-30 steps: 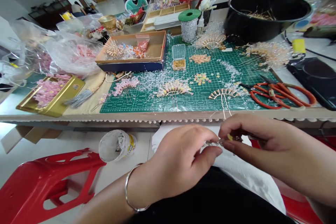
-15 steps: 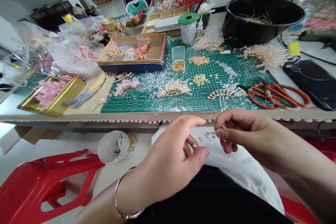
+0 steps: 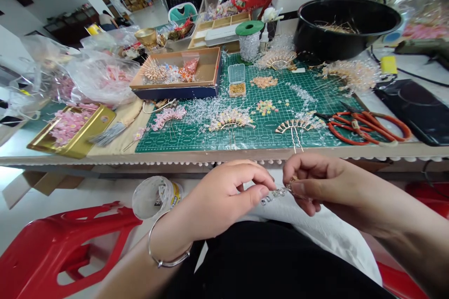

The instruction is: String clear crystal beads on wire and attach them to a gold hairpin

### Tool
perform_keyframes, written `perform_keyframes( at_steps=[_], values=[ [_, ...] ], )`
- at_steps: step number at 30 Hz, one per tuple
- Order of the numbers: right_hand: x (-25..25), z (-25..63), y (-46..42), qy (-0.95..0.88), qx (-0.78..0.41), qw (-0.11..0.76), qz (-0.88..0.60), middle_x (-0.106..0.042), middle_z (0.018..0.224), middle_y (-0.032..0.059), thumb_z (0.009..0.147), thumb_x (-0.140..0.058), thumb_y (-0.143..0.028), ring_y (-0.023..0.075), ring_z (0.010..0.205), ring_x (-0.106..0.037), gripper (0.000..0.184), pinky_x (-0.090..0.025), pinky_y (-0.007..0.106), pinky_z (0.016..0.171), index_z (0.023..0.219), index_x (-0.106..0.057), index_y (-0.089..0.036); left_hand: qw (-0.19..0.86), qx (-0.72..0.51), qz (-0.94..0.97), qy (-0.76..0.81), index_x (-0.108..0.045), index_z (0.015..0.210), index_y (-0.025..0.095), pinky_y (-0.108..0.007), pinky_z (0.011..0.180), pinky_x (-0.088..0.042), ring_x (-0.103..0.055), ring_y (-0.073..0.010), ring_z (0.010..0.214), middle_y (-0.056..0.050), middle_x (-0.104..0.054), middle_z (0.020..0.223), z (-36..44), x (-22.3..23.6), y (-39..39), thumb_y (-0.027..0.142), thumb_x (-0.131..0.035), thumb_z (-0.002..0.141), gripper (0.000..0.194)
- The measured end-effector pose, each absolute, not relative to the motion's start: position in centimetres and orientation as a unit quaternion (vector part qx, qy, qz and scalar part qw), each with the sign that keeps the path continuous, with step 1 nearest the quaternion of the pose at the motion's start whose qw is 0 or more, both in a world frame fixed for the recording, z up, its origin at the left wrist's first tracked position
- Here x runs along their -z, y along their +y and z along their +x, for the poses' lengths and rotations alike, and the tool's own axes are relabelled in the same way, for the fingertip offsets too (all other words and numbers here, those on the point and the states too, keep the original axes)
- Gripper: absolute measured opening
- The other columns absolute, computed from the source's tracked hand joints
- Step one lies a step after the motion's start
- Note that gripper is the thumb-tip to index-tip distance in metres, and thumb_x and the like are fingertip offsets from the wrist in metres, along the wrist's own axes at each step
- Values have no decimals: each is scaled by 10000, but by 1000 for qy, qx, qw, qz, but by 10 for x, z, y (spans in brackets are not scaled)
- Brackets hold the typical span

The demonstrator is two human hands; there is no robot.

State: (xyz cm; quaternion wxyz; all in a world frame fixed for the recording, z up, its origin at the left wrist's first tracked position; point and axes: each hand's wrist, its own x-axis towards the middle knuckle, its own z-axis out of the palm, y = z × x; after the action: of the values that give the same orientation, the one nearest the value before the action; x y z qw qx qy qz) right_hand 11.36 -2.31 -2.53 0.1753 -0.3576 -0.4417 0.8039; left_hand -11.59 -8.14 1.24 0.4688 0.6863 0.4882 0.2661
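Observation:
My right hand (image 3: 312,182) pinches the end of a small strand of clear beads (image 3: 279,191) between thumb and forefinger; a bit of gold shows at the fingertips. My left hand (image 3: 238,191), with a silver bangle at the wrist, closes thumb and forefinger on the strand's other end. Both hands are over my lap, in front of the table edge. Just beyond lie a gold hair comb (image 3: 293,127) with two prongs and clear beads at its right side, a comb with pale flowers (image 3: 231,119), and a pink flower piece (image 3: 169,117).
Red-handled pliers (image 3: 368,126) and a dark phone (image 3: 416,110) lie at the right. On the green cutting mat (image 3: 168,141) are loose clear beads, sequins (image 3: 266,106) and a small clear box (image 3: 237,88). Behind stand a cardboard box (image 3: 206,67), wire spool (image 3: 249,44) and black basin (image 3: 305,37).
My left hand has moved in, and its thumb and forefinger have closed on the bead strand. My right hand has lowered slightly, still pinching it. The camera view has shifted a little.

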Motion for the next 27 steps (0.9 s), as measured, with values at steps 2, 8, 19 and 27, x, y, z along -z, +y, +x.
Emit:
perform_keyframes(
  at_steps=[2,8,19,27],
  values=[
    [26,113,-24,-444,-807,168,-352,-643,639,-50,793,-858,-297,46,511,-602,170,-387,141,491,827,-724,-199,477,-267,684,483,-699,941,198,-266,904,-460,-653,-133,994,10,-715,1042,-115,-13,-80,208,-609,950,91],
    [27,115,-29,-468,-802,135,-345,-650,650,-47,861,-806,-295,52,555,-626,117,-387,141,524,858,-726,-209,555,-265,596,516,-636,853,192,-238,676,-438,-564,-105,737,27,-656,846,-105,-7,-78,357,-699,901,183],
    [24,115,-31,-476,-795,169,-337,-659,622,-39,849,-824,-352,78,587,-612,173,-446,174,584,870,-722,-214,689,-304,452,479,-554,769,182,-201,498,-318,-414,-69,518,74,-488,572,-99,15,-75,404,-780,819,320],
    [22,109,-21,-367,-852,172,-332,-666,598,-23,749,-903,-315,76,533,-610,222,-433,171,532,829,-741,-186,631,-304,528,481,-668,900,176,-262,716,-435,-568,-121,791,-27,-660,946,-112,22,-67,376,-757,838,227]
  ],
)
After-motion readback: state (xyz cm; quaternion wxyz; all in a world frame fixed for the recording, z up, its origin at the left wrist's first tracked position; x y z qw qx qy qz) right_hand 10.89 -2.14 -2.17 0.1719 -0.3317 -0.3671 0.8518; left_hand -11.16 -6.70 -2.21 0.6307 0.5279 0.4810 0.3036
